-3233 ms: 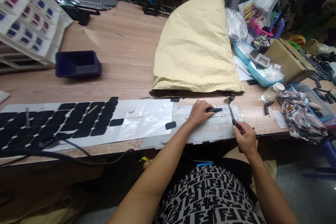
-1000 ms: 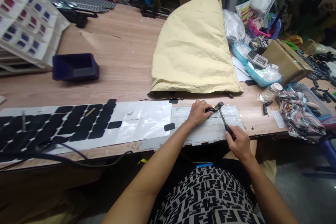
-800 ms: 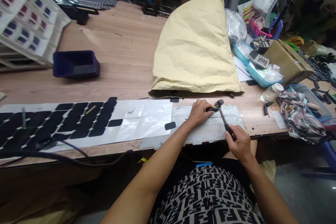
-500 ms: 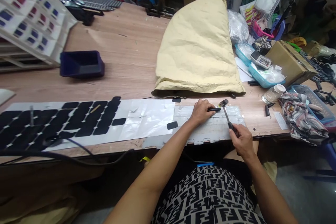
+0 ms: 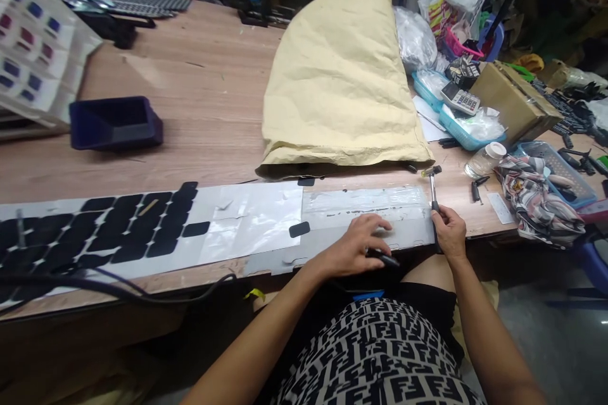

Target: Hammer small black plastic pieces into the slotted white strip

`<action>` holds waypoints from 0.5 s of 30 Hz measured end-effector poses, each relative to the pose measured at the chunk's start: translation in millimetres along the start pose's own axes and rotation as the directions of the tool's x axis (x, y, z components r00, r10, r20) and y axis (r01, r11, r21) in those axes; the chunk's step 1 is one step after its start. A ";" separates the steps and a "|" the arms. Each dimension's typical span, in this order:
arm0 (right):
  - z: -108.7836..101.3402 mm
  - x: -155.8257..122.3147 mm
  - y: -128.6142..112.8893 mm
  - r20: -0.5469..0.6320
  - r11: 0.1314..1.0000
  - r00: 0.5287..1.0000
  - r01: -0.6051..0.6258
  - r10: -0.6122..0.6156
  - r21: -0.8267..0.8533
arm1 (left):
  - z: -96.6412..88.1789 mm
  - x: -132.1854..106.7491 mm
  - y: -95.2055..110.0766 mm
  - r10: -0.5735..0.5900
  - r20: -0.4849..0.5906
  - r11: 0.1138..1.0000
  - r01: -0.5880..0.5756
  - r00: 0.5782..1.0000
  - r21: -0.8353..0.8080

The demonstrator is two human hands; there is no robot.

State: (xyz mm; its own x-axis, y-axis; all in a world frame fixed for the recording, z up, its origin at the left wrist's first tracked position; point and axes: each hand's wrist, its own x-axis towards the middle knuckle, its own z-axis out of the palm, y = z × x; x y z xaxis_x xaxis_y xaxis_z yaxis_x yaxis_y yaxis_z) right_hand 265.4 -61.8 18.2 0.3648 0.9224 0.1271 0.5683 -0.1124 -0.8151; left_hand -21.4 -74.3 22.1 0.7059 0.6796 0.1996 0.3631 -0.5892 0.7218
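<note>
My left hand [image 5: 356, 247] is at the front edge of the bench, its upper fingers spread. A small dark, elongated piece [image 5: 386, 259] sits at its lower fingers, seemingly pinched at one end; the thumb is hidden. My right hand [image 5: 449, 232] is closed round the dark handle of a small hammer [image 5: 433, 193], whose head points away from me with a yellowish face on one side. Between and beyond the hands lies a worn grey-white board [image 5: 332, 228] with clear tape over it.
A white sheet [image 5: 256, 209] with rows of black rounded pads lies left. A large cream sack [image 5: 337, 88] stands behind the board. A dark blue bin [image 5: 116, 123] is at left, a clear jar [image 5: 485, 160] and a patterned cloth [image 5: 536, 202] at right. A black cable [image 5: 190, 299] crosses the front edge.
My left hand has come back from the board toward the bench edge with the dark piece. The hammer has moved right, away from the left hand. The view has shifted slightly.
</note>
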 end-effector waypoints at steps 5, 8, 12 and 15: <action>-0.1 -1.3 -2.0 -0.008 1.000 1.000 -0.001 0.001 -0.005 | 13.9 -19.8 17.6 0.015 0.056 0.990 -0.022 0.998 0.137; 0.4 -1.9 -0.5 -0.016 1.000 1.000 0.014 -0.014 -0.024 | 9.1 -5.5 12.8 -0.004 0.000 0.994 0.004 1.000 0.110; 1.9 -2.9 0.8 -0.032 0.998 0.999 0.035 -0.036 -0.047 | -3.2 47.5 -9.5 -0.089 -0.213 0.985 0.118 0.973 0.127; 2.3 -3.7 -0.3 -0.034 0.997 0.998 0.044 -0.046 -0.058 | -11.9 100.1 -30.4 -0.142 -0.312 0.956 0.211 0.939 0.202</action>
State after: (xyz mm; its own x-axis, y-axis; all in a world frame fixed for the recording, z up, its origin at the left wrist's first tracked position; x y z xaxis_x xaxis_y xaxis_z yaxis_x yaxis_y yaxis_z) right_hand 262.2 -64.4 16.7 0.3632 0.9135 0.1833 0.6256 -0.0933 -0.7746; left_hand 31.0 16.8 28.0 0.4218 0.8583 0.2923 0.6196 -0.5082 0.5982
